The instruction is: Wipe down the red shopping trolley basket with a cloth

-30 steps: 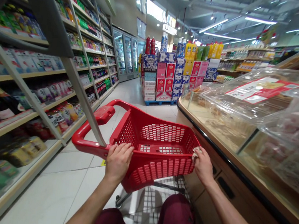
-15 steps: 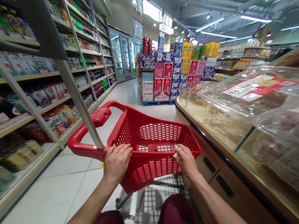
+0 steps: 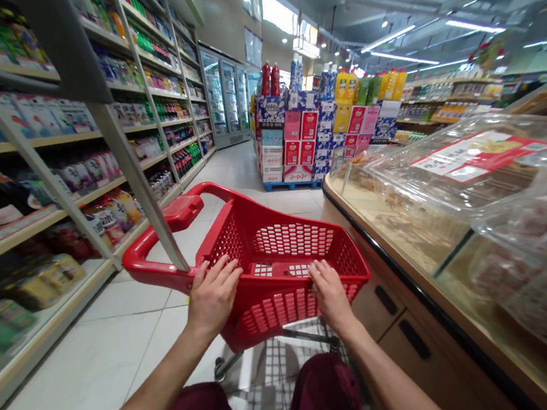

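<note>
A red plastic shopping cart [image 3: 264,311] stands sideways before me, its lattice basket showing no goods. My left hand [image 3: 215,288] lies over the near rim, close to the handle end, its fingers hooked across the edge. Farther right on that rim rests my right hand [image 3: 330,293], fingers bent over into the basket. Both hands are closed on the cart's edge; the thumbs are mostly hidden. The cart's red handle loop [image 3: 138,261] is left of my left hand, with a grey metal post [image 3: 139,187] rising beside it.
Drink shelves [image 3: 143,80] line the left side. A display counter [image 3: 397,262] with clear food packs [image 3: 481,158] runs close along the right. Ahead stand stacked drink cartons [image 3: 299,141] on a blue pallet [image 3: 291,186], with glass-door fridges [image 3: 222,97] behind. White floor tiles [image 3: 99,343] lie below.
My right hand has shifted slightly left along the rim. A whitish bit at its fingertips earlier is no longer plain to see. My left hand stays nearly in place.
</note>
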Demonstrator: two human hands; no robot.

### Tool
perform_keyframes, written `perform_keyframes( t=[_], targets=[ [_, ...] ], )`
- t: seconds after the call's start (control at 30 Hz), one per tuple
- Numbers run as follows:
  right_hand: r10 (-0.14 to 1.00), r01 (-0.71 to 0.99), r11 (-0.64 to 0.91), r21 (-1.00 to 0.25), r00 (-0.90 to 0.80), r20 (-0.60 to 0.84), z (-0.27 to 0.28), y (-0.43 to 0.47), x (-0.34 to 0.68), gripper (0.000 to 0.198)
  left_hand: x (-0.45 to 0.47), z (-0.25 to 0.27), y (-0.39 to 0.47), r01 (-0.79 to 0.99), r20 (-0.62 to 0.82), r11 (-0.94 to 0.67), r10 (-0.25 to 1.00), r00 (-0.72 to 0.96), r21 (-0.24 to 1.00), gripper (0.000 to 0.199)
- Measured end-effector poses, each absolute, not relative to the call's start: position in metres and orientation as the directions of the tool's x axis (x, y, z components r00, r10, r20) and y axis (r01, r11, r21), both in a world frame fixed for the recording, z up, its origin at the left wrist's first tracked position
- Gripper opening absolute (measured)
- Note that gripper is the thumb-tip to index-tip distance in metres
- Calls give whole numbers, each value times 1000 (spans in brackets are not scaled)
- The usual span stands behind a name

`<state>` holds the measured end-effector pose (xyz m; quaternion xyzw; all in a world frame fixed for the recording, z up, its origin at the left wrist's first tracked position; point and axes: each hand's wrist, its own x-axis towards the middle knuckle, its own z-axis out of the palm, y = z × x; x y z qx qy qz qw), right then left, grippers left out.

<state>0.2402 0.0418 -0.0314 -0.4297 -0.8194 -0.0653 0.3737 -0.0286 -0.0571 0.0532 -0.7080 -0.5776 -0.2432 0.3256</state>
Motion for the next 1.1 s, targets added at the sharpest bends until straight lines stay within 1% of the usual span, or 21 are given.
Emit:
perform_keyframes(
  t=[0.03,0.13,0.17,0.2,0.3,0.33,0.37,0.4,0.5,0.53,0.57,0.63,0.67,0.7,0.83,0.87,0.9,1.0,1.03,1.07,1.1],
  targets=[
    [680,791,573,-215,-313,663,-30,43,245,43,-29,53,-58,976,707,-118,675,212,-180,27],
    [764,910,329,-254,-98,637,-32,49,269,41,-21,50,-60,987,673,-81,723,154,-139,31],
    [776,922,287,-259,-65,628,-34,49,273,41,-15,48,-61,989,659,-74,739,140,-127,32],
    [780,923,290,-252,-75,622,-35,48,274,42,-10,46,-61,990,642,-74,755,136,-123,34],
    [741,860,479,-178,-287,607,-35,42,265,46,5,38,-62,990,587,-78,798,132,-116,41],
    [725,838,522,-156,-340,599,-34,41,262,47,8,36,-63,991,574,-73,810,124,-110,43],
    [724,836,528,-147,-354,592,-33,42,262,47,9,35,-63,992,562,-68,819,115,-105,45],
    [740,855,496,-152,-325,589,-32,42,263,46,10,34,-63,992,549,-68,828,114,-104,47],
    [793,922,325,-209,-145,592,-32,46,272,44,12,32,-62,993,520,-65,847,109,-101,50],
    [795,924,315,-218,-131,593,-33,46,273,45,14,31,-62,994,515,-58,852,100,-98,50],
    [789,914,343,-216,-156,595,-34,45,274,46,16,31,-61,994,509,-51,856,92,-94,51],
    [760,872,450,-191,-262,595,-36,44,276,49,22,29,-59,995,499,-41,863,81,-90,52],
    [749,857,481,-184,-293,594,-37,44,278,50,24,28,-59,995,494,-42,865,82,-91,53],
    [754,860,474,-189,-285,592,-38,45,282,49,25,27,-59,995,490,-46,867,86,-93,53],
    [816,925,242,-294,-30,577,-40,49,295,45,27,26,-58,992,483,-63,869,108,-109,54],
    [816,922,234,-308,-15,577,-40,49,293,45,27,25,-58,992,484,-57,869,104,-110,54],
    [811,912,272,-309,-44,584,-40,48,290,46,27,25,-58,993,487,-47,868,94,-109,54],
    [762,836,475,-273,-235,604,-37,45,275,52,28,25,-58,994,494,-32,866,81,-107,55],
    [752,819,504,-273,-262,605,-35,45,272,56,28,25,-58,993,492,-38,866,88,-110,55],
    [757,820,497,-285,-248,605,-34,46,271,59,28,25,-59,993,488,-47,868,97,-113,55],
    [772,836,455,-306,-199,604,-32,47,272,61,28,25,-59,992,482,-55,870,104,-115,55]
  ],
)
